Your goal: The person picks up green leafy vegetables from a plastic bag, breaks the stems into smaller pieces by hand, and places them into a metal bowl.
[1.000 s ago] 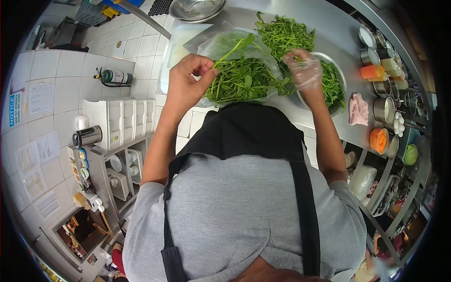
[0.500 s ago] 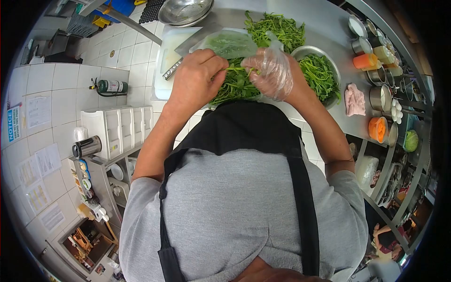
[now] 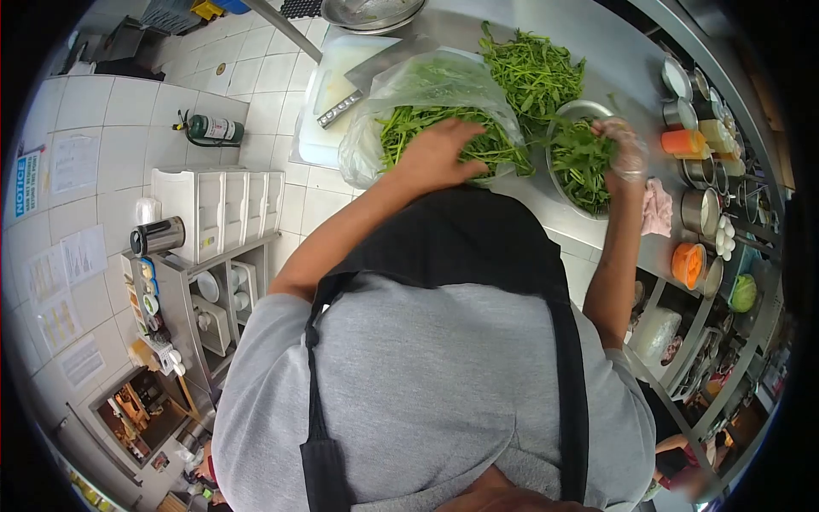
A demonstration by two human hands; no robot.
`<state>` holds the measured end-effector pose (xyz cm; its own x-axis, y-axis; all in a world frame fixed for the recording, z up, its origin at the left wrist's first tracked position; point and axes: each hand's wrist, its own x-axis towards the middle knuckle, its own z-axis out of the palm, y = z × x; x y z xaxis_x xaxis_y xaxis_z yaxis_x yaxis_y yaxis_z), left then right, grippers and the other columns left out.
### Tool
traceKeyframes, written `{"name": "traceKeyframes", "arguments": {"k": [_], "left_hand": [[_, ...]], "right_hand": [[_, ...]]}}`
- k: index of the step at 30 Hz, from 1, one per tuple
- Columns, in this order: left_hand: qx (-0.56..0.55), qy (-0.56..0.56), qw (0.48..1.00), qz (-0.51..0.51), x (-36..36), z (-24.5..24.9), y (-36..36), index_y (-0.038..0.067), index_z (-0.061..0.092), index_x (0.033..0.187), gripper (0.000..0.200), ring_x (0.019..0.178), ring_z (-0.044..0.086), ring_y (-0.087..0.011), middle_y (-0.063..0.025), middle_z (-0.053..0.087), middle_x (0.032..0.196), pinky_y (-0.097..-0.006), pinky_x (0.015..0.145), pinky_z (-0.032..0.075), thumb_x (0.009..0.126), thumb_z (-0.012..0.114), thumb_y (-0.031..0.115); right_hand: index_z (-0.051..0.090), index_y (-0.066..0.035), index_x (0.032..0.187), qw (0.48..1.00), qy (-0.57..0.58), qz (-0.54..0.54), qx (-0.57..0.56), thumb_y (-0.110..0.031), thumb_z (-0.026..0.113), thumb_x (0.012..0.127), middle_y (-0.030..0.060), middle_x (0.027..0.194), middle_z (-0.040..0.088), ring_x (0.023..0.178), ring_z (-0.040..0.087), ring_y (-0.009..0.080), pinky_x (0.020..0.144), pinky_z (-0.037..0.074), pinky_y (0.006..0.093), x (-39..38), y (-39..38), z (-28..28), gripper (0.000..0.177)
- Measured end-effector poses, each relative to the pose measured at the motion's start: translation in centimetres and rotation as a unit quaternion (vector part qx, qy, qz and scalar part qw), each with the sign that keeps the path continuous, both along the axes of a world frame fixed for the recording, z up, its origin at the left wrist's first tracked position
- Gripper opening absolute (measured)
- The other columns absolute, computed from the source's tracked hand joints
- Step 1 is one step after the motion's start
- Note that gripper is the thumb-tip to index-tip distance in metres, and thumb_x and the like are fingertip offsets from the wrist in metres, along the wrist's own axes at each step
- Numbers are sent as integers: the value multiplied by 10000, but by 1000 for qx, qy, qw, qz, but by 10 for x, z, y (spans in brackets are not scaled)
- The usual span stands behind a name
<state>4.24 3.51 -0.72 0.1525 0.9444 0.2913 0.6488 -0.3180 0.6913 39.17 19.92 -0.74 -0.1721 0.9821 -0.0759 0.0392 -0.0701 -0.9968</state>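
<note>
My bare left hand (image 3: 444, 154) lies over green leafy stems (image 3: 409, 128) in an open clear plastic bag (image 3: 360, 154), fingers apart. My right hand (image 3: 624, 152), in a clear plastic glove, is at the right rim of a metal bowl (image 3: 559, 181), its fingers closed on leafy greens (image 3: 595, 143) above the bowl's contents. A loose pile of greens (image 3: 533, 72) sits on the steel table behind, between bag and bowl.
A cleaver (image 3: 375, 72) rests on a white cutting board (image 3: 320, 145) at the left. Behind it are metal bowls (image 3: 375, 13). A pink cloth (image 3: 657, 209), sauce containers (image 3: 684, 143) and eggs (image 3: 725, 237) stand right. A fire extinguisher (image 3: 213, 128) hangs on the wall.
My hands have parted. The right one moved from the stems over the bag to the bowl with greens; the left one opened and came down onto the bag's greens. The camera view shifted.
</note>
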Motion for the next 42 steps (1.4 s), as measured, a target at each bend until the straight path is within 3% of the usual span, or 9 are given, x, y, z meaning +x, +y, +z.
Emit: {"name": "traceKeyframes", "arguments": {"k": [4, 10, 14, 19, 23, 25, 33, 36, 42], "left_hand": [[-149, 12, 974, 168, -67, 13, -12, 39, 779, 1140, 305, 849, 748, -396, -252, 753, 912, -478, 814, 588, 966, 727, 284], [-88, -77, 961, 252, -124, 4, 26, 42, 789, 1115, 328, 842, 748, -420, -227, 771, 941, -493, 799, 584, 995, 666, 321], [-304, 169, 922, 171, -102, 12, 24, -20, 746, 1206, 526, 1004, 743, -414, -265, 767, 1059, -463, 915, 562, 907, 762, 412], [-59, 125, 967, 214, -77, -42, -14, -30, 706, 1266, 646, 1076, 722, -433, -264, 760, 1089, -480, 969, 546, 843, 822, 443], [-89, 91, 969, 212, -80, -35, -18, -36, 665, 1316, 650, 1087, 722, -425, -255, 758, 1093, -471, 985, 543, 844, 816, 385], [-356, 105, 904, 211, -80, -13, -14, -42, 653, 1305, 585, 1070, 724, -414, -257, 754, 1083, -469, 974, 541, 855, 782, 308], [-299, 45, 937, 174, -87, -17, -23, -59, 660, 1143, 368, 908, 717, -342, -216, 732, 961, -439, 839, 538, 897, 715, 209], [-296, -22, 938, 181, -68, 25, -41, -39, 674, 1136, 324, 904, 724, -315, -213, 739, 961, -421, 829, 546, 889, 714, 167], [-236, -141, 950, 146, -57, 24, -41, -32, 666, 1112, 264, 851, 698, -222, -151, 733, 937, -371, 769, 538, 886, 714, 95]], "right_hand": [[714, -45, 1152, 987, 148, -8, -67, -151, 734, 929, 28, 970, 664, 844, 591, 159, 820, 483, 303, 3, -11, 7, 248], [675, -57, 1339, 872, -261, 408, 70, -299, 732, 979, 146, 1164, 751, 1041, 708, 253, 892, 564, 386, -155, -56, 14, 437], [651, -86, 1375, 868, -345, 335, 125, -293, 715, 969, 252, 1194, 736, 1085, 714, 370, 964, 558, 431, -203, -36, -25, 460], [599, -25, 1411, 889, -310, 290, 173, -249, 714, 985, 308, 1170, 715, 1085, 685, 467, 1000, 540, 461, -199, -10, -36, 495], [591, -32, 1411, 885, -314, 298, 174, -255, 714, 987, 309, 1189, 707, 1095, 680, 462, 1016, 534, 459, -196, -14, -35, 494], [588, -32, 1410, 897, -301, 285, 152, -252, 714, 986, 307, 1207, 703, 1109, 678, 463, 1021, 532, 459, -201, -18, -26, 494], [576, -35, 1417, 904, -282, 262, 185, -264, 708, 988, 295, 1256, 697, 1167, 662, 479, 1041, 529, 460, -195, -23, -34, 505], [639, -106, 1371, 898, -293, 245, 218, -346, 722, 991, 262, 971, 734, 890, 733, 366, 857, 570, 466, -190, -32, -25, 457], [713, -73, 1279, 885, -237, 364, 166, -392, 784, 952, 200, 1214, 747, 1108, 721, 343, 1015, 536, 419, -190, -71, 28, 463]]}}
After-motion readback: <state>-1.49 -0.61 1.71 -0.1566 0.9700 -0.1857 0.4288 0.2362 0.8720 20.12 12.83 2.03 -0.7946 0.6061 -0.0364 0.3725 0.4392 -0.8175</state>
